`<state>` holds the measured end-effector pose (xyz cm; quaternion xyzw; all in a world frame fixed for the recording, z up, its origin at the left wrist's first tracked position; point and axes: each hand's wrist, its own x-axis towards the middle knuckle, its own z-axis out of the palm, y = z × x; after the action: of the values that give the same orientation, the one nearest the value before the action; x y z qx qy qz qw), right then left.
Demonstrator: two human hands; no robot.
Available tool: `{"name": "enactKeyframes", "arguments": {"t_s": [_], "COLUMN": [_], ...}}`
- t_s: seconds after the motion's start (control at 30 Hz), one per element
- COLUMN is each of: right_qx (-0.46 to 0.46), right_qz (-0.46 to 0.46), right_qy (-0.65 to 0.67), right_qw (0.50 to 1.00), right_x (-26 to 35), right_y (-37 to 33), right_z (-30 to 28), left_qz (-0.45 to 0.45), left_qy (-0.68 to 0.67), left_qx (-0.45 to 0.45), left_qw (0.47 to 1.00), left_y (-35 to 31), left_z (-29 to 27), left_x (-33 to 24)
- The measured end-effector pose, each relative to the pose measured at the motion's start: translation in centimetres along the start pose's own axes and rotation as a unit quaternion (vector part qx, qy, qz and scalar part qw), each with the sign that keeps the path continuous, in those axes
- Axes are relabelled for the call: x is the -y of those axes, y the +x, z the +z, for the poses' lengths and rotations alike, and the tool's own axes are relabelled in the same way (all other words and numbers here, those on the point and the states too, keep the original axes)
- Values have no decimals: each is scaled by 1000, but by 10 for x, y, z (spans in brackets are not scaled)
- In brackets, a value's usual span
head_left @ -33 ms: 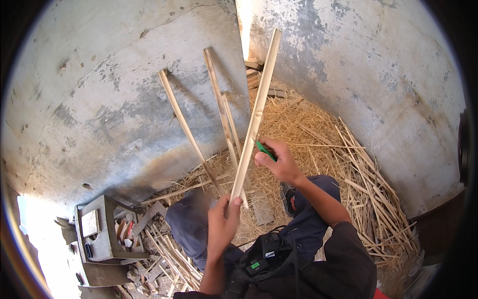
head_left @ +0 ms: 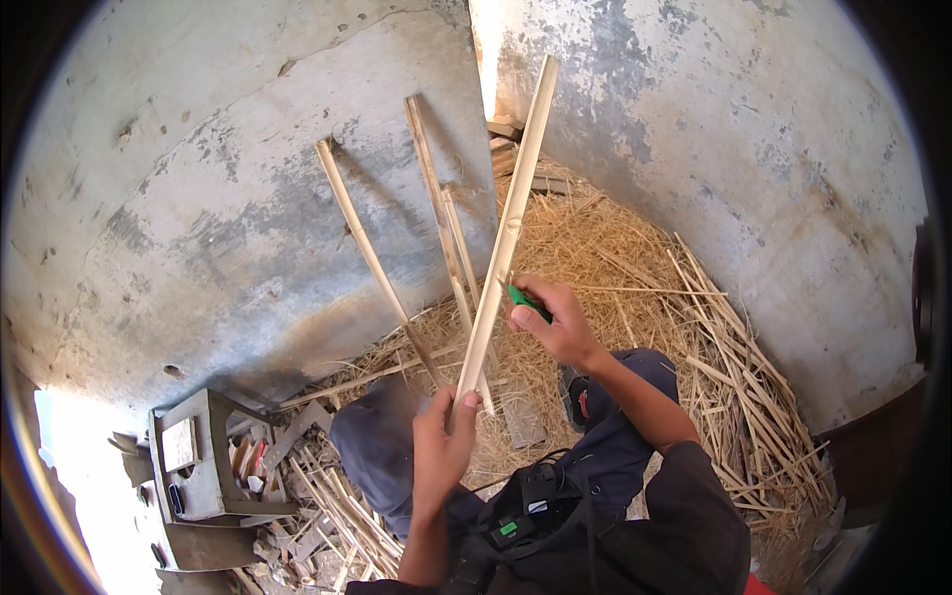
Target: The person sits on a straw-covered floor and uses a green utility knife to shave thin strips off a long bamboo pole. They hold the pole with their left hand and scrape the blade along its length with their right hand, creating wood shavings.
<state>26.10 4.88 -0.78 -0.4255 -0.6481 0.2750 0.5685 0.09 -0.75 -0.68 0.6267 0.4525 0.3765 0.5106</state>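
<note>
Holding bamboo strip slantwise above straw pile; left hand, grip closed round lower end. Right hand, grip curled on green-handled knife, same pile beneath. Hard push could skid knife into left hand.

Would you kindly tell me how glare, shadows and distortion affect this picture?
In the head view, glare washes out the lower left and the slit at top; leaning strips cast soft shadows on the left-hand wall; a dark, curved fisheye rim surrounds the scene; the held strip looks fairly sharp.
</note>
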Motion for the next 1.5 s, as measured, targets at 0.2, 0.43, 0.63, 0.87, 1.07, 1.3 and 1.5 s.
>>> {"name": "enactKeyframes", "arguments": {"t_s": [0.2, 0.43, 0.63, 0.87, 1.07, 1.3, 1.5], "right_qx": [32, 18, 0, -36, -63, -166, -262], "right_qz": [-168, -246, -245, -230, -232, -51, 2], "right_qy": [-169, -236, -259, -287, -294, -348, -275], "right_qw": [971, 940, 934, 929, 925, 921, 925], "right_x": [13, 11, 16, 18, 16, -3, -12], "right_y": [-4, -5, -5, -3, 4, 32, 43], "right_z": [6, 12, 14, 10, 2, -65, -95], "left_qz": [10, 13, 60, 77, 57, -2, -11], "left_qy": [-47, -48, 19, 83, 104, 121, 117], "left_qx": [-1, 19, -5, -22, -32, 31, 39], "left_qw": [999, 999, 998, 993, 992, 992, 992], "left_y": [7, 9, 8, 6, 3, -28, -52], "left_z": [0, -1, 2, 2, 3, -2, -8], "left_x": [-13, -20, -22, -19, -20, 9, 20]}}
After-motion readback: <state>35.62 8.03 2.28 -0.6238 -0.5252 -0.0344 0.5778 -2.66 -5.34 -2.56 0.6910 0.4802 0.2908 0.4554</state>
